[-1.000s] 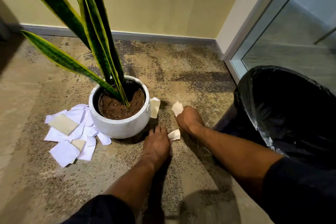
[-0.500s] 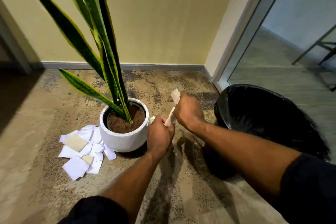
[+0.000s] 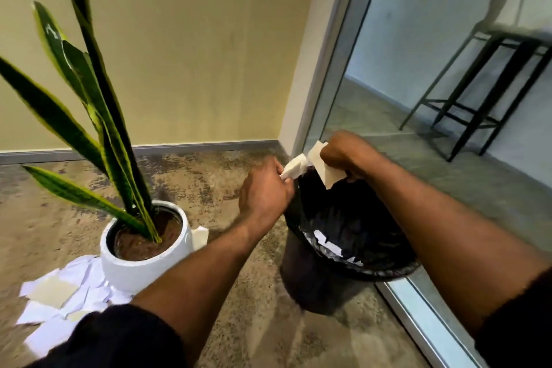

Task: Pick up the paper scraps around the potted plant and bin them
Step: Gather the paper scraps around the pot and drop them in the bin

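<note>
left hand (image 3: 264, 191) pinching a white scrap (image 3: 294, 169) at the bin (image 3: 343, 248) rim; right hand (image 3: 348, 155) clamped on a cream scrap (image 3: 324, 169) above the mouth. could drop the left one outside the liner, being barely past the edge. more scraps (image 3: 59, 296) far behind both grips, beside the pot (image 3: 143, 266).

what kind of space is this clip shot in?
Probably an office or commercial interior, in a corner. Cues: patterned carpet with a grey skirting board, a glass partition with a tall stool behind it, and a lined bin beside a potted plant.
</note>
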A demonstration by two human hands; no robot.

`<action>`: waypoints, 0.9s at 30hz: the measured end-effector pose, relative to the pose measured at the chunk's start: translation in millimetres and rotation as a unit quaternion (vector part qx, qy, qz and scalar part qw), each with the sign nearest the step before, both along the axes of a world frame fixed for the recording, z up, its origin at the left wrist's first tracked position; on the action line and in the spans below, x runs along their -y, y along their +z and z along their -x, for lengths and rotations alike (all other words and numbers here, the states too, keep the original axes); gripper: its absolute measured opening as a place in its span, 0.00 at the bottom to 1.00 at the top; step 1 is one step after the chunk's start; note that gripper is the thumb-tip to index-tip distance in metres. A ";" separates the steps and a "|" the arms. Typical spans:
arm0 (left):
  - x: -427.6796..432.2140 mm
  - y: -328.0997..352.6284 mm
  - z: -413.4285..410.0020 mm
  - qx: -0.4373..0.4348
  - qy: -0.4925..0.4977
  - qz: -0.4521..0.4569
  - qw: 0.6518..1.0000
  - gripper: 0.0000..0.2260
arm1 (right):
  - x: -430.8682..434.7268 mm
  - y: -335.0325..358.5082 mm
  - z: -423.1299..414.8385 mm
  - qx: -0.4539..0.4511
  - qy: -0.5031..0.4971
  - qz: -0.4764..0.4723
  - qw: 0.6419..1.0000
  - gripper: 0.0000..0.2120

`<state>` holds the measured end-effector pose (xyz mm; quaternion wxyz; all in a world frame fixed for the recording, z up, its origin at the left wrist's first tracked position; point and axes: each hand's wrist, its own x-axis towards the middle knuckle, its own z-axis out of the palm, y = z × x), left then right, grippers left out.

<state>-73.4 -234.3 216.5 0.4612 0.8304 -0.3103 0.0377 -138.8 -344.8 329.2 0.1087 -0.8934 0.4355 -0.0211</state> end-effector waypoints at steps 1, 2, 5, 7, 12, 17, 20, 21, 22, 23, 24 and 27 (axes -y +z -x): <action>5.7 1.9 5.7 0.005 -0.003 -0.008 1.000 0.07 | 2.9 1.8 6.3 -0.033 0.001 0.014 0.999 0.13; 11.2 2.8 11.9 0.009 -0.010 -0.015 1.000 0.07 | 6.3 2.5 13.2 -0.063 0.002 0.022 0.998 0.13; 25.7 -0.1 28.4 0.021 -0.041 -0.040 0.998 0.09 | 20.6 -4.8 28.6 -0.142 -0.002 0.004 0.990 0.14; 33.2 -5.8 36.2 0.024 -0.056 -0.052 0.997 0.11 | 35.4 -16.9 33.5 -0.167 -0.018 -0.038 0.985 0.14; 42.1 -21.4 43.7 0.038 -0.102 -0.040 0.993 0.22 | 43.1 -32.4 25.3 -0.120 -0.015 -0.014 0.993 0.15; 33.8 -25.5 35.9 0.072 -0.077 0.019 0.994 0.17 | 29.7 -36.7 -3.3 -0.012 0.019 0.054 0.998 0.07; 15.9 -33.0 22.1 0.077 -0.033 0.041 0.996 0.16 | 10.0 -43.6 -29.6 0.055 0.064 0.060 0.995 0.04; 9.4 -37.0 16.7 0.069 -0.022 0.043 0.996 0.16 | 1.7 -46.8 -37.7 0.079 0.080 0.052 0.992 0.05; 1.3 -43.0 10.4 0.058 -0.008 0.038 0.998 0.16 | -8.1 -52.2 -46.0 0.100 0.096 0.038 0.990 0.05; -6.8 -49.3 4.0 0.043 0.007 0.030 0.999 0.17 | -18.9 -57.7 -53.3 0.118 0.109 0.024 0.987 0.05; -15.2 -56.2 -2.7 0.027 0.025 0.017 0.999 0.17 | -30.4 -64.5 -59.7 0.129 0.122 0.010 0.984 0.04; -39.2 -79.7 -21.0 -0.021 0.061 -0.039 0.997 0.17 | -61.6 -92.5 -74.4 0.125 0.167 -0.001 0.978 0.04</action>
